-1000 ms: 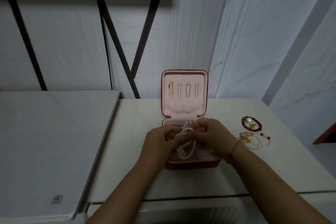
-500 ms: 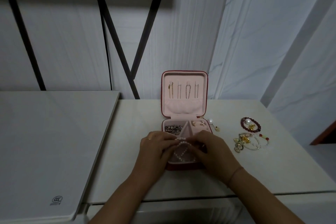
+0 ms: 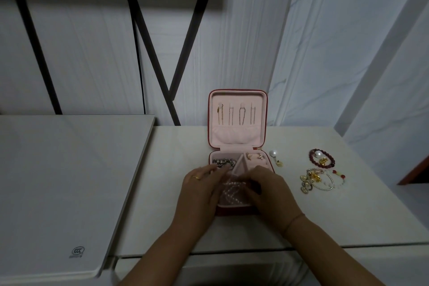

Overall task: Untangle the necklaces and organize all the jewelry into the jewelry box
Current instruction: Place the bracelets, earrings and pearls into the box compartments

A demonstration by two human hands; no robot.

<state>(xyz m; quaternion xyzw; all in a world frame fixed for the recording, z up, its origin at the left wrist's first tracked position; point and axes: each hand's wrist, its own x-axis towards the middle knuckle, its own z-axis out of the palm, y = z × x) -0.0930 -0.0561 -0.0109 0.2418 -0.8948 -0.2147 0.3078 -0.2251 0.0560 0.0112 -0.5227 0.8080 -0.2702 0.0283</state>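
Two hands over the open jewelry box (image 3: 236, 212): left hand (image 3: 199, 193) presses the pearl necklace (image 3: 232, 194) with straight fingers (image 3: 218, 175); right hand (image 3: 269, 193) pinches it.

Views: one only, head-worn, wide-angle.
Position: above the near edge of the white table (image 3: 162, 193), at the wearer's own eye line.
Facing: forward and down, toward the wall (image 3: 92, 65) behind the table.
Frame centre: open jewelry box (image 3: 236, 212), slightly below the middle.
Nearness: close; forearms reach up from the bottom edge, left hand (image 3: 197, 193) and right hand (image 3: 270, 190) over the box's front.
Spread: second white surface (image 3: 58, 181) at left, loose jewelry (image 3: 320, 169) at right, black frame legs (image 3: 148, 42) up top.
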